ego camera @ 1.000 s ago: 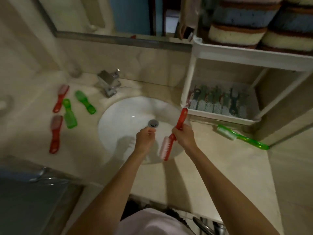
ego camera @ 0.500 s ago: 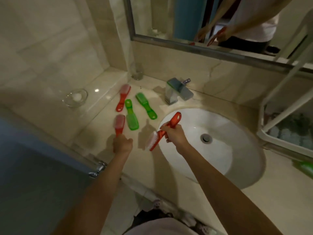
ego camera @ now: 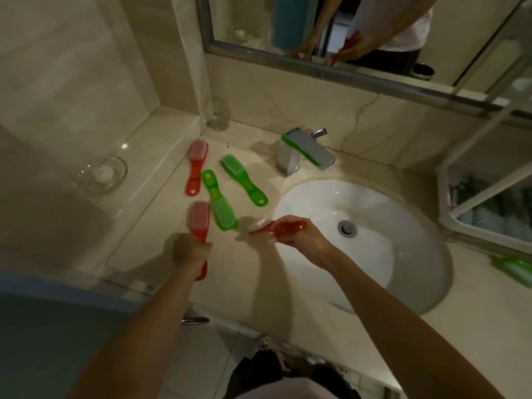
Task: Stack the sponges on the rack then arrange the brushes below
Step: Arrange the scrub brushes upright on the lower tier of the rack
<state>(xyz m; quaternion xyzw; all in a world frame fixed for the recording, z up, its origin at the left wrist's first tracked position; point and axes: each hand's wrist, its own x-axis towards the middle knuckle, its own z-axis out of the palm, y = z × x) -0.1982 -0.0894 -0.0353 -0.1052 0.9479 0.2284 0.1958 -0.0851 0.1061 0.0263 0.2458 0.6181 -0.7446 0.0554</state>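
Observation:
My left hand (ego camera: 192, 250) grips the handle of a red brush (ego camera: 199, 223) lying on the counter, its bristle head pointing away from me. My right hand (ego camera: 299, 236) holds another red brush (ego camera: 266, 226) just above the sink's left rim, bristles to the left. On the counter beyond lie a third red brush (ego camera: 195, 168) and two green brushes (ego camera: 219, 201) (ego camera: 244, 180). The white rack (ego camera: 444, 194) is at the right edge, with several brushes blurred on its lower shelf. No sponges are in view.
A white sink (ego camera: 374, 269) fills the middle right, with a chrome tap (ego camera: 305, 152) behind it. A glass dish (ego camera: 100, 174) sits on the left ledge, a glass (ego camera: 217, 115) in the corner. Another green brush (ego camera: 515, 269) lies by the rack. A mirror (ego camera: 359, 33) hangs above.
The view swung left from the rack to the counter. My left hand reached left and closed round the red brush's handle. My right hand carried its red brush left, now held more level.

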